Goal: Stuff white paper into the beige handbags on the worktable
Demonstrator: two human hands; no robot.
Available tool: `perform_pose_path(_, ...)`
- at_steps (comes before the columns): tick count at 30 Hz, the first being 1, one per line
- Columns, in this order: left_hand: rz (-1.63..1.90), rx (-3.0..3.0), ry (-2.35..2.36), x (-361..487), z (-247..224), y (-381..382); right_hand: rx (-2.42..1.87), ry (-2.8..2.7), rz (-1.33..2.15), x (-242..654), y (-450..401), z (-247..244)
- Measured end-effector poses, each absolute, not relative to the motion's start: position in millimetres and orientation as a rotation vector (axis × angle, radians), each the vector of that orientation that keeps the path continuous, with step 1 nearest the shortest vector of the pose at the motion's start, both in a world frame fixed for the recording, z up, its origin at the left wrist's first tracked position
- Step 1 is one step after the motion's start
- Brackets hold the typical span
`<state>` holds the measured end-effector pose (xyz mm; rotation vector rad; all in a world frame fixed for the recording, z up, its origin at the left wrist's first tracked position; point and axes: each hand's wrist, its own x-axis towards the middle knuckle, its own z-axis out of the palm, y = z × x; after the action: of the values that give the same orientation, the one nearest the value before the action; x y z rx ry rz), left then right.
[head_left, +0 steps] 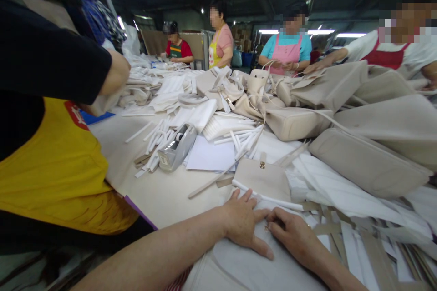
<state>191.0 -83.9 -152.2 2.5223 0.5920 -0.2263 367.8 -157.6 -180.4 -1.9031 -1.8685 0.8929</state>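
Right in front of me lies a pale beige handbag [246,268], its smooth flap facing up. My left hand [241,220] rests flat on the flap with the fingers spread. Close beside it, my right hand [290,232] has its fingers curled, thumb and forefinger drawn together by a small metal fitting [266,227] on the bag; what they pinch, if anything, is hidden. Just beyond my hands sits a beige flap piece [261,177] with a gold-coloured clasp [262,164], and a thin white roll [269,198] runs along its near edge.
A tape dispenser [177,148] stands beside white sheets [210,152]. Beige bags [372,159] pile up at right, above scattered strips [358,254]. A co-worker in a yellow apron [51,168] stands close at left; several people work across the table [146,195].
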Motion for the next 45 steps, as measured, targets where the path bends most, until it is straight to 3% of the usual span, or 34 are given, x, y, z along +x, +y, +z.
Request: perform_pose_path(45,-0.234,2.491,0.586,189,-149,-83,-1.591,-2.149,0.928,373,-173,-161)
